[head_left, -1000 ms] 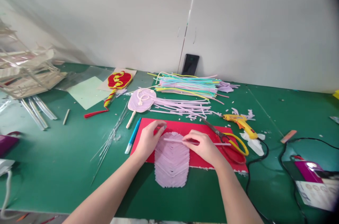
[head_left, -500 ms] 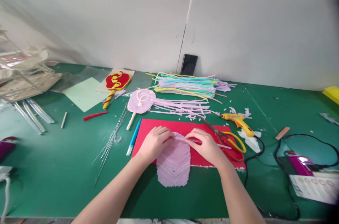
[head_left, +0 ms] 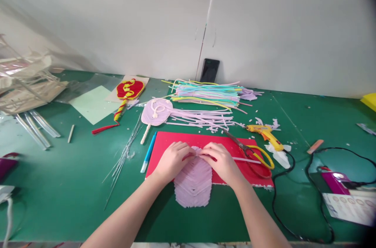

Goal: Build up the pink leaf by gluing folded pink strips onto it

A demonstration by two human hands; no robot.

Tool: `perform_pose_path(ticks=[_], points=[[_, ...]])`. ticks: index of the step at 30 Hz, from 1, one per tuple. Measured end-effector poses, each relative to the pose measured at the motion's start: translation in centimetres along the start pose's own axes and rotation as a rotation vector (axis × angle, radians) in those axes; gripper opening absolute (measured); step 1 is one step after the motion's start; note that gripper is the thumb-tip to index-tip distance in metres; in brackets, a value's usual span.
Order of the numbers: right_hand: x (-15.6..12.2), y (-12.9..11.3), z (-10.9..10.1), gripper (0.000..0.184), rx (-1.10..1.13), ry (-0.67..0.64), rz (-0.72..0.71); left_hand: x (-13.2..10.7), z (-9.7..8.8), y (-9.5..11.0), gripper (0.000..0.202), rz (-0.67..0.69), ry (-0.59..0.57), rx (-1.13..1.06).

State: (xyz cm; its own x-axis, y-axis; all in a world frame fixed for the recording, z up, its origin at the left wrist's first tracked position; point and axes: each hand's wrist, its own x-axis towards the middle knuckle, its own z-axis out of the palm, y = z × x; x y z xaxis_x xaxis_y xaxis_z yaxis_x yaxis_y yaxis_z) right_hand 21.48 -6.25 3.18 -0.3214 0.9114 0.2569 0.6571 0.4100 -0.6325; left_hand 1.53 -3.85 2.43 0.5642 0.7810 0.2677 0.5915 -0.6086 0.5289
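Observation:
A lilac oval panel [head_left: 193, 189] made of chenille stems in a V pattern lies partly on a red sheet [head_left: 164, 142] and overhangs its near edge. My left hand [head_left: 175, 159] is closed, its fingertips pressed at the panel's upper left; what they pinch is hidden. With closed fingers, my right hand [head_left: 219, 162] grips a lilac chenille stem [head_left: 246, 159], whose loose end sticks out rightward over the red sheet. Both hands' fingertips nearly meet at the panel's top. Scissors [head_left: 266, 154] with yellow and red handles lie right of my right hand.
Behind are a finished lilac fan [head_left: 157, 112], loose lilac stems [head_left: 202, 117] and a multicoloured bundle [head_left: 205, 94]. A yellow glue gun [head_left: 266, 134] with a black cord lies right. A blue marker [head_left: 149, 152] and thin wires [head_left: 125, 158] lie left. A phone [head_left: 210, 70] leans on the wall.
My right hand has slid left along the lilac stem, closer to my left hand. More of the stem's loose end now shows on the right.

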Motion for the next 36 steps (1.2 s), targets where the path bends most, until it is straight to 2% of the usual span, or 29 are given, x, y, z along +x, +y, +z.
perform_pose_path(ticks=[8,13,22,24,26,29,31,32,36], points=[[0.0,0.1,0.3,0.014,-0.005,0.01,-0.003,0.0,-0.1,-0.5,0.012,-0.014,0.001,-0.03],[0.1,0.3,0.4,0.017,-0.033,0.007,-0.069,0.1,-0.1,-0.7,0.016,0.051,-0.04,-0.081],[0.4,-0.1,-0.7,0.018,0.062,-0.266,-0.202,0.4,-1.8,-0.5,0.022,0.249,-0.246,-0.261],[0.5,0.2,-0.9,0.018,0.085,-0.246,-0.187,0.5,-2.0,-0.3,0.018,0.205,-0.201,-0.254],[0.8,0.5,-1.1,0.017,0.11,-0.174,-0.142,0.4,-2.3,0.3,0.013,0.081,-0.079,-0.233],[1.1,0.9,-1.2,0.014,0.124,-0.074,-0.065,-0.4,-2.4,1.8,0.025,-0.173,0.136,-0.144],[1.2,1.0,-1.0,0.011,0.1,-0.052,-0.051,-1.5,-1.9,3.0,0.029,-0.261,0.218,-0.033],[1.3,1.0,-0.8,0.01,0.081,-0.047,-0.051,-2.2,-1.4,3.5,0.032,-0.258,0.227,0.018],[1.4,1.2,0.1,0.009,0.016,-0.034,-0.064,-4.6,1.4,5.0,0.046,-0.115,0.108,0.209]])
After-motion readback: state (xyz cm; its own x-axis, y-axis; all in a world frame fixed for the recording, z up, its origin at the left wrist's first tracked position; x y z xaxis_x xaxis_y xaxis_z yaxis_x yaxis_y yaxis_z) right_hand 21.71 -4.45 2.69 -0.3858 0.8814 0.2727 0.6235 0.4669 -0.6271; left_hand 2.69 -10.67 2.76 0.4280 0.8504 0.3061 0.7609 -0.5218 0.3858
